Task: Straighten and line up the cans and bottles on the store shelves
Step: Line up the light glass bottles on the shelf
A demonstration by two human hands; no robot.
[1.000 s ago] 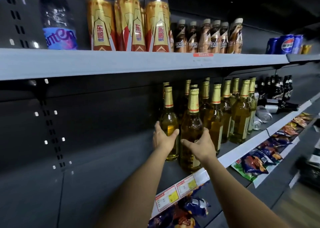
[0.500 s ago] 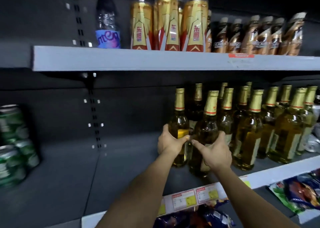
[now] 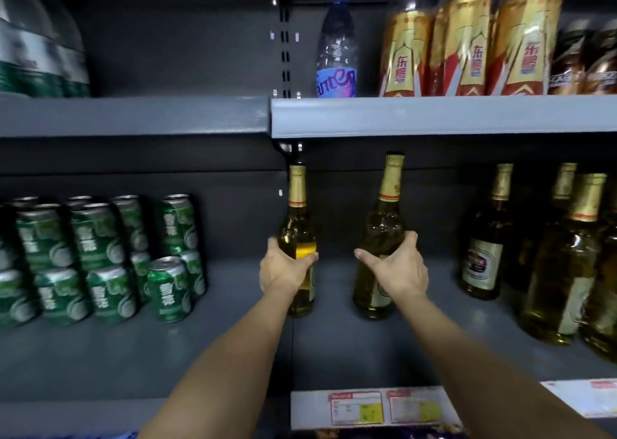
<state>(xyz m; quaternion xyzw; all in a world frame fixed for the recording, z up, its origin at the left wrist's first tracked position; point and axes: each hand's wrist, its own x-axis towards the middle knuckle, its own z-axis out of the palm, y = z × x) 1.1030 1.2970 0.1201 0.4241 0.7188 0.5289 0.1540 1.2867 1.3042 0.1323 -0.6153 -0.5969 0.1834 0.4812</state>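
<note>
While each hand holds one beer bottle by its body, the step in hand looks like setting the pair down in line on the middle shelf point(image 3: 367, 348). Gripped by the left hand point(image 3: 283, 271), the left bottle point(image 3: 298, 238) stands upright, about over the seam between the two shelf sections. In the right hand point(image 3: 394, 271) the right bottle point(image 3: 384, 224) tilts, its neck leaning right. Both grips are closed round the glass, thumbs turned inward. Whether either base touches the shelf I cannot tell.

To do it well, I judge the right bottle should be brought upright first, then both bases set flat and level with each other, parallel to the shelf's front edge, labels facing out. Glass on metal can slip or clink, so the set-down wants to be gentle, letting go only once each stands steady.

Toward the shelf's right end stand more beer bottles point(image 3: 484, 258), well apart from the held pair; the gap suggests where the row should close up. At the left end sit stacked green cans point(image 3: 100, 258). Price tags point(image 3: 384, 408) line the front edge.
</note>
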